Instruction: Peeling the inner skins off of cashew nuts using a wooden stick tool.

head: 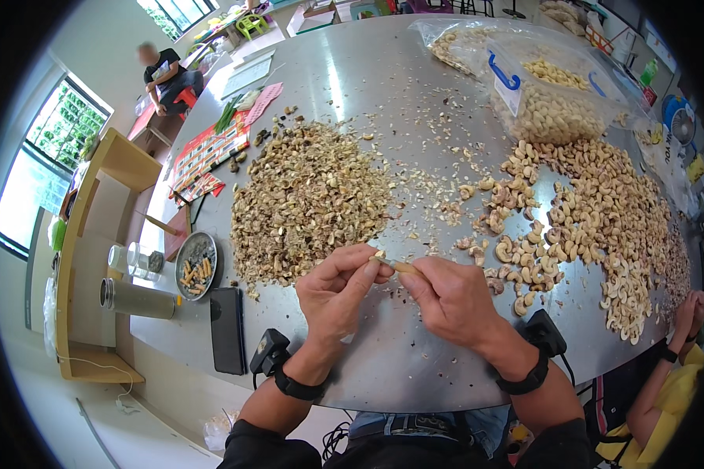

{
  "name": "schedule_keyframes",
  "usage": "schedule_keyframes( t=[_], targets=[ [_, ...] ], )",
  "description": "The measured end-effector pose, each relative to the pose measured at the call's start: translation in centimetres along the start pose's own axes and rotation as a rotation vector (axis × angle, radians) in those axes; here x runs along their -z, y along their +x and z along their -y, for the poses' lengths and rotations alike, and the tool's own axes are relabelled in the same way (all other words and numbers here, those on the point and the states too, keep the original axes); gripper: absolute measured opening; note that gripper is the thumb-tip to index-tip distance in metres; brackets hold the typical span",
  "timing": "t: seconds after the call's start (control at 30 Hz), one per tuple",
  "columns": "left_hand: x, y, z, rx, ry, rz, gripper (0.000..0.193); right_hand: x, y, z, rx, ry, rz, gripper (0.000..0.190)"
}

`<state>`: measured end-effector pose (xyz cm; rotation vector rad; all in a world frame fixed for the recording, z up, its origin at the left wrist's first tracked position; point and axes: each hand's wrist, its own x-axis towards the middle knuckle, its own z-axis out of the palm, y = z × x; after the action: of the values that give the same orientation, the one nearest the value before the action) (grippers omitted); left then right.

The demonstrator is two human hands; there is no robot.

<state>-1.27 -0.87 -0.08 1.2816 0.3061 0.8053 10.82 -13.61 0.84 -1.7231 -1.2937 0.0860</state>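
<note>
My left hand (339, 287) pinches a cashew nut (380, 254) between thumb and fingertips. In my right hand (453, 296) is a small knife with a wooden handle (408, 268), its short blade against the nut. Both hands are over the near part of a metal table (381, 369). Beyond my left hand spreads a heap of cashew skins and scraps (311, 199). To the right of my right hand lie loose cashew nuts (525, 264), some with reddish skin, running into a larger pile of cashews (604, 199). Paler cashews (628, 299) lie at its near side.
A clear plastic bin of cashews (551, 105) stands at the back right beside a plastic bag (452, 47). At left are a metal ashtray (211, 252), a phone (227, 331) and a flask (141, 298). One person (167, 76) sits far left; another's hands (689, 313) are at right.
</note>
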Motion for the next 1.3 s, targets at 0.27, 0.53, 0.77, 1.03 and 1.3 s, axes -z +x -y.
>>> schedule_keyframes(
  t=[0.27,0.53,0.77,1.03,1.3],
  targets=[
    [-0.1,-0.2,-0.1,-0.012,0.057,0.003,0.010,0.0,0.1,-0.3,-0.087,-0.061,-0.086,0.019],
    [-0.1,-0.1,-0.2,-0.050,0.056,-0.004,0.009,0.1,0.1,0.3,-0.096,0.079,0.032,0.022],
    [-0.3,-0.2,0.0,-0.092,0.110,0.009,0.009,0.2,0.0,0.3,-0.095,0.084,0.053,0.021],
    [-0.2,-0.1,-0.4,0.017,0.024,-0.050,0.010,0.2,0.2,-0.1,-0.089,0.011,-0.028,0.020],
    [0.1,0.0,-0.2,0.165,-0.144,-0.056,0.021,0.1,0.0,0.2,-0.065,0.047,0.022,0.020]
  ],
)
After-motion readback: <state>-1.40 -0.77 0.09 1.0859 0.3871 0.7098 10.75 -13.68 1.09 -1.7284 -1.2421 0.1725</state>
